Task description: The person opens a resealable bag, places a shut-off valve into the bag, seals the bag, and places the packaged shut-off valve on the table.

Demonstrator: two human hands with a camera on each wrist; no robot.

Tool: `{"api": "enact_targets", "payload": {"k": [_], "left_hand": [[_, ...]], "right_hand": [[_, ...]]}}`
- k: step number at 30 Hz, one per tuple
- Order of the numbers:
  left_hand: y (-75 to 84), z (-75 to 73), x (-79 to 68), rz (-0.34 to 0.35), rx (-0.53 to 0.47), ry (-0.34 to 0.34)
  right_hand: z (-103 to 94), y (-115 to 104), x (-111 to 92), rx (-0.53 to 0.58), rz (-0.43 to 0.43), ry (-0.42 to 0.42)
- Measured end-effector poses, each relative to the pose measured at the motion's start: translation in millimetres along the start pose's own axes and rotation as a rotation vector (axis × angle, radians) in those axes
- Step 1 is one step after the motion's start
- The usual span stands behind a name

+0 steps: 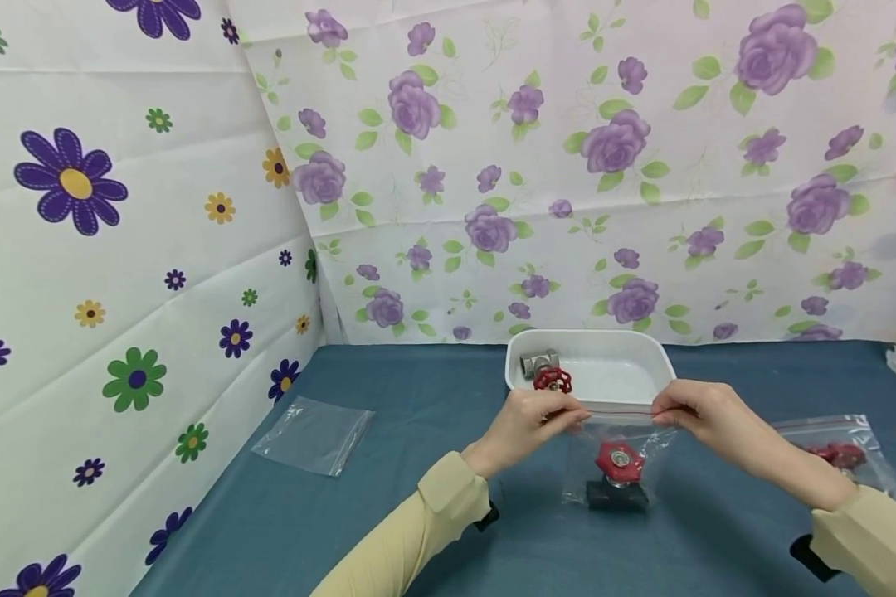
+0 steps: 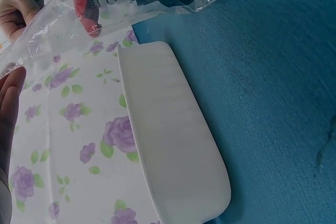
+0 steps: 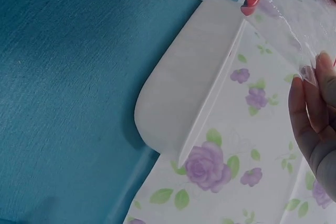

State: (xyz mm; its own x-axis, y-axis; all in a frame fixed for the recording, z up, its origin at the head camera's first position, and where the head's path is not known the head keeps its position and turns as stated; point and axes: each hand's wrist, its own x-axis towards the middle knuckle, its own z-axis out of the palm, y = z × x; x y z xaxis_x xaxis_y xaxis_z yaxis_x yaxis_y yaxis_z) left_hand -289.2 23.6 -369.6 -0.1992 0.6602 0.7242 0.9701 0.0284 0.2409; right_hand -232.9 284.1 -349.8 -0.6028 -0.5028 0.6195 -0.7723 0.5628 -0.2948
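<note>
You hold a clear zip bag (image 1: 616, 425) by both top corners, just right of centre in the lower half of the head view. The grip of your left hand (image 1: 526, 424) pinches one end of its mouth, the grip of your right hand (image 1: 713, 414) the other, and the strip between is drawn fairly straight with a thin reddish line along it. The film is thin, glossy and creased. Inside sits a valve (image 1: 620, 462) with a red, lobed handwheel uppermost, a silvery threaded neck and a dark, cylindrical body; you cannot tell whether the bag's bottom touches the tabletop (image 1: 433, 414).

Behind the bag stands a smooth white tray (image 1: 620, 365) with rounded corners, its near wall partly hidden by the bag and your fingers. In its left end lies a grey metal valve (image 1: 540, 363) with a red spoked wheel. A flat clear bag (image 1: 314, 435) lies on the blue, faintly textured surface at lower left. At lower right, your forearm crosses a filled bag (image 1: 862, 431) with a red piece in it. Creased floral cloth (image 1: 493, 166) hangs along the back.
</note>
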Motion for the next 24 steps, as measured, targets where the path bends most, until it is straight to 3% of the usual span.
{"api": "enact_targets", "payload": {"k": [8, 14, 19, 24], "left_hand": [[-0.4, -0.1, 0.5, 0.001, 0.017, 0.002], [0.0, 0.1, 0.5, -0.005, -0.009, 0.012], [0.1, 0.0, -0.2, -0.011, -0.025, 0.021], [0.6, -0.2, -1.2, -0.018, -0.015, 0.019]], "right_hand": [[0.8, 3, -2, 0.012, -0.009, 0.028], [-0.6, 7, -6, 0.063, 0.033, 0.015], [-2.1, 11, -10, 0.104, 0.094, -0.01], [-2.4, 12, -16, 0.161, 0.237, -0.068]]}}
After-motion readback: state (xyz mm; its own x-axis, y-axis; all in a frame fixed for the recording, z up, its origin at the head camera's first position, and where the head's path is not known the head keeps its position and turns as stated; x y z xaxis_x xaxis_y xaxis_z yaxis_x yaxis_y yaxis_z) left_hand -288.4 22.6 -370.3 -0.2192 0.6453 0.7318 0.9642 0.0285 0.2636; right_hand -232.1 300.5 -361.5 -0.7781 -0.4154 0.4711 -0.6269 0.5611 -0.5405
